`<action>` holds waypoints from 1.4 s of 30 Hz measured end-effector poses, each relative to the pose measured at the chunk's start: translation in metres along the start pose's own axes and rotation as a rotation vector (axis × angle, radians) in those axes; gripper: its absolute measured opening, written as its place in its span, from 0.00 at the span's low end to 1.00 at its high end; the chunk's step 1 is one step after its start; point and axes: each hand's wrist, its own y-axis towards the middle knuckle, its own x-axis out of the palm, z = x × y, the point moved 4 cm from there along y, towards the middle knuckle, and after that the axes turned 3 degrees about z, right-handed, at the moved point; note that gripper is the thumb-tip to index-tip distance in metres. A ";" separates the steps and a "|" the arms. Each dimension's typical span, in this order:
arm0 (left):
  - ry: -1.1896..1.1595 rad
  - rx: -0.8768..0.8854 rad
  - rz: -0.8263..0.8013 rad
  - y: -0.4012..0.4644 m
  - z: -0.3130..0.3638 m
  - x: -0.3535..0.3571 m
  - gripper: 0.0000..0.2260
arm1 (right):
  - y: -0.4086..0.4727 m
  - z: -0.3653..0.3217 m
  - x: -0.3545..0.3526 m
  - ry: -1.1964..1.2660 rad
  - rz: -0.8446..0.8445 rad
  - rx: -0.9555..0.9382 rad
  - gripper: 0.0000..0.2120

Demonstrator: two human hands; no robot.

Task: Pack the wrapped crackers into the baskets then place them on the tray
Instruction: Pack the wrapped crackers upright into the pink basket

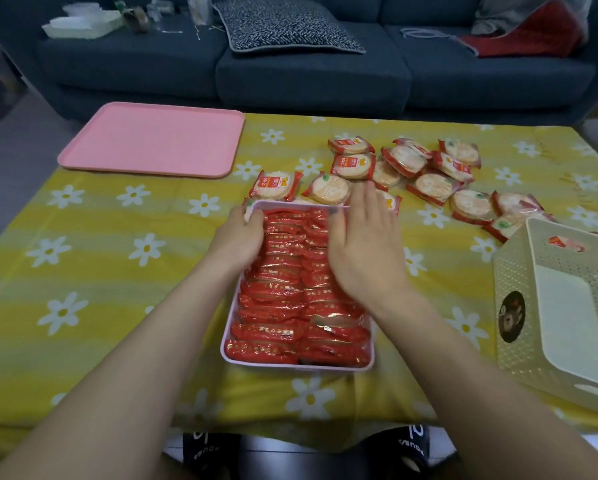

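The pink basket (297, 366) sits in the middle of the table, right in front of the person, and it is packed full with two rows of wrapped crackers (283, 289) standing on their edges, so you see shiny red crinkly wrappers. The left hand (242, 237) is curled over the basket's far left corner and looks like it grips the rim there. The right hand (363, 244) lies flat with straight fingers on top of the right row, near the far rim, pressing the packs down. So this basket looks full and ready to go, but it is not on the tray yet. Just past the basket, and off to its right, lie loose crackers (425, 171) in a messy heap; they are round and pale inside clear wrap with red ends. These are left to pack. To the right of the pink basket, well apart, is a cream basket (519, 292) made of plastic with tiny holes in its walls. It is tipped a bit and nearly empty, with maybe one pack showing near its far edge. Far to the left, past the pink basket, is the pink tray (152, 143), flat and smooth with round corners, with nothing on it. The tablecloth (100, 258) is yellow with white daisies.
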 end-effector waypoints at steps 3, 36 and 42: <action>-0.172 -0.059 -0.068 -0.011 0.000 0.002 0.15 | -0.006 0.022 0.000 0.502 -0.172 0.360 0.28; -0.113 -0.269 0.059 -0.001 -0.066 -0.122 0.20 | -0.003 -0.109 0.100 1.225 -0.569 0.738 0.23; 0.327 0.086 0.384 -0.008 -0.021 -0.114 0.25 | 0.008 -0.084 0.049 0.866 -0.394 0.475 0.23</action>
